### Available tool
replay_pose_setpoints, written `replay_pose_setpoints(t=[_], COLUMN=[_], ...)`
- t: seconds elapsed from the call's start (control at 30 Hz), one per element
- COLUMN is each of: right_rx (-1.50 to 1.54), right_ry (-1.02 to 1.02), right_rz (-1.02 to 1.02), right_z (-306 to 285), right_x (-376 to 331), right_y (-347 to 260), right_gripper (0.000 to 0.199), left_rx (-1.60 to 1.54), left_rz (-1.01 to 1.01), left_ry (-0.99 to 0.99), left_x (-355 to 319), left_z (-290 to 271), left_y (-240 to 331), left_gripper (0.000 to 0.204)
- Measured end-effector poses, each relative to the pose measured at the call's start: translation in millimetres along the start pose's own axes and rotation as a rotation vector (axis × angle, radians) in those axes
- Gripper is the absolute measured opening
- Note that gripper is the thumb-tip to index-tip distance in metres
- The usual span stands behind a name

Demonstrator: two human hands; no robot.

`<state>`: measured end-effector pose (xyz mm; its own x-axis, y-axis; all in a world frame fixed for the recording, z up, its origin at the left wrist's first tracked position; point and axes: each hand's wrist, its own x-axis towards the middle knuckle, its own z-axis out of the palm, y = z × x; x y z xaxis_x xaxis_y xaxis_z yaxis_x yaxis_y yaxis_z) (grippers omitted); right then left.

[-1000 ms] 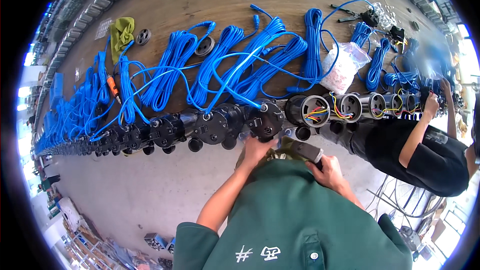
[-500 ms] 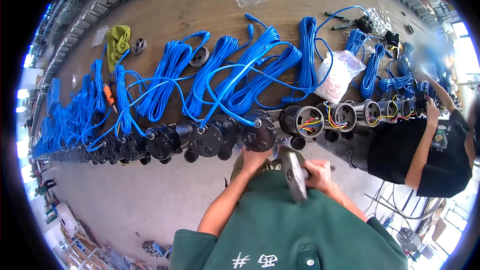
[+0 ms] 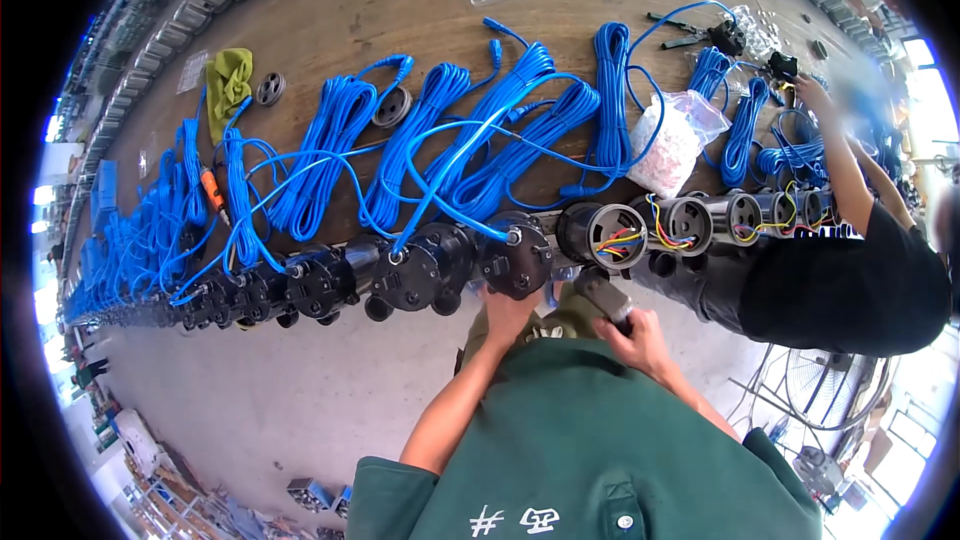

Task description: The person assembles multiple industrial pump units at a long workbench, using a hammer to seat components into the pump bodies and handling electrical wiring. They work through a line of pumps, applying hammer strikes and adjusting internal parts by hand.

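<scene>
**Left hand under capped pump, right hand on grey tool**

Head view, the only one. You stood at the near edge of a long brown wooden bench point(image 3: 400, 0). Your left hand point(image 3: 508, 312) was pressed up against the underside of a black round plastic pump housing with a closed cap point(image 3: 517, 262); fingers looked curled on it, but whether that was a real grip or just a steadying touch I could not tell. Your right hand point(image 3: 640, 337) was clenched around a dark grey handheld power tool point(image 3: 598, 295), its nose angled up and left toward that same housing.

Key relation: the housing lay straight ahead of you, just above and between both hands, its long axis running away from you across the bench edge, capped face toward you. The left hand was nearer, touching; the tool tip was just beside it, contact unclear.

Right of it sat an open black housing with coloured wires showing point(image 3: 603, 235). Coiled bright blue cables point(image 3: 470, 155) ran from the row of housings back across the bench. A clear plastic bag of small white parts point(image 3: 668, 145) lay behind.

Hidden: your green shirt covered both wrists partly and the tool's lower body; the tool's bit could not be made out. A person in a black top point(image 3: 850, 290) worked at the right, cut by the rim.
</scene>
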<state>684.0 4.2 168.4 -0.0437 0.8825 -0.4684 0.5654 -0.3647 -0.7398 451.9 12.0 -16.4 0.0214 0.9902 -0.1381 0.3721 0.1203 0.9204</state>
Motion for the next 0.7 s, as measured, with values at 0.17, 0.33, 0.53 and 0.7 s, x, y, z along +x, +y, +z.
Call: replay_pose_setpoints(t=[0.17, 0.33, 0.53, 0.7], right_rx=[-0.095, -0.088, -0.208, -0.211], right_ry=[-0.063, -0.099, 0.089, -0.046], right_rz=[-0.034, -0.113, -0.527, -0.158], right_z=[-29.6, -62.9, -46.0, -44.8], right_x=[8.3, -2.6, 4.7, 29.2], right_y=[-33.2, -102.7, -123.9, -134.6], right_gripper=[0.03, 0.03, 0.02, 0.03], left_rx=[0.02, 0.025, -0.004, -0.229], left_rz=[-0.063, -0.084, -0.272, -0.356], left_ry=[-0.088, -0.074, -0.087, -0.095], left_x=[0.0, 2.2, 6.2, 6.9], left_z=[-3.1, -3.3, -10.3, -12.5], left_y=[-3.4, -9.2, 20.2, 14.0], left_gripper=[0.051, 0.044, 0.035, 0.031])
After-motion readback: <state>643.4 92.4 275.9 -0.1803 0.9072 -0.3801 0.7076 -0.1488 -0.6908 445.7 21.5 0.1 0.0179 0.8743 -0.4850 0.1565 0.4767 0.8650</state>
